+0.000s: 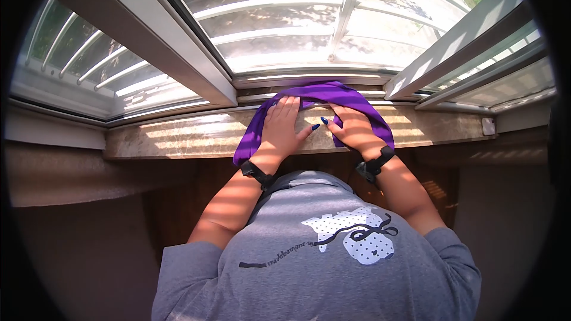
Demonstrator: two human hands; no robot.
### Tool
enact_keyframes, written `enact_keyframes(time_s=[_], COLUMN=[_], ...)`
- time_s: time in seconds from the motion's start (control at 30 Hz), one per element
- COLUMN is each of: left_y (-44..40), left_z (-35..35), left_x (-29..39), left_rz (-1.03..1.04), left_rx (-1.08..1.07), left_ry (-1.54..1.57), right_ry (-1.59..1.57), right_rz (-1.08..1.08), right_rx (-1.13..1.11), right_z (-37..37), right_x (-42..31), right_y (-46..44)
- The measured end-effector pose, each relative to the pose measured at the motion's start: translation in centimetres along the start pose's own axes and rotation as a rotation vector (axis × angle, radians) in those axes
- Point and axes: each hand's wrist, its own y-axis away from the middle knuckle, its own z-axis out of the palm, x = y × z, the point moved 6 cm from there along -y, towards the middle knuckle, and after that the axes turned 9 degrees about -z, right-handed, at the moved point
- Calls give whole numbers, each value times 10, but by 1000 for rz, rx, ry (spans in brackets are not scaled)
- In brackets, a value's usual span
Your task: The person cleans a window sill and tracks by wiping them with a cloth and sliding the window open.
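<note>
A purple cloth point(333, 91) lies in an arch over the marble-patterned windowsill point(196, 134), with its two ends hanging toward me on either side. My left hand point(281, 128) rests flat on the left part of the cloth, fingers stretched forward and thumb pointing inward. On the right part, my right hand point(355, 128) lies palm down, its fingers reaching forward against the cloth and the fingertips partly hidden by folds. Both thumbs, with dark blue nails, point at each other over the bare sill between the hands. Black straps circle both wrists.
Beyond the sill stands a white-framed window point(389, 77) with white bars point(267, 5) outside. A small white piece point(488, 126) sits at the sill's right end. Brown curtain-like fabric point(77, 172) hangs below at the left. Striped sunlight falls across everything.
</note>
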Motion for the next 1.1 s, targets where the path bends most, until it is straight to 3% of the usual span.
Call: enact_keyframes(time_s=[0.23,0.43,0.7,0.97,1.1], left_y=[17,20,5,-14,-17], left_z=[-25,-23,-1,35,47], left_x=[-71,-77,-30,74,100], left_rz=[-139,-96,-100,81,97], left_rx=[61,58,-91,-16,26], left_ry=[-112,-160,-195,-23,-23], right_ry=[-133,-120,-88,29,19], right_rz=[-208,-151,-11,154,246], right_rx=[-52,-91,24,187,161], right_z=[24,21,2,-32,-39], right_x=[-65,-65,-11,73,83], right_y=[-39,-40,-8,47,62])
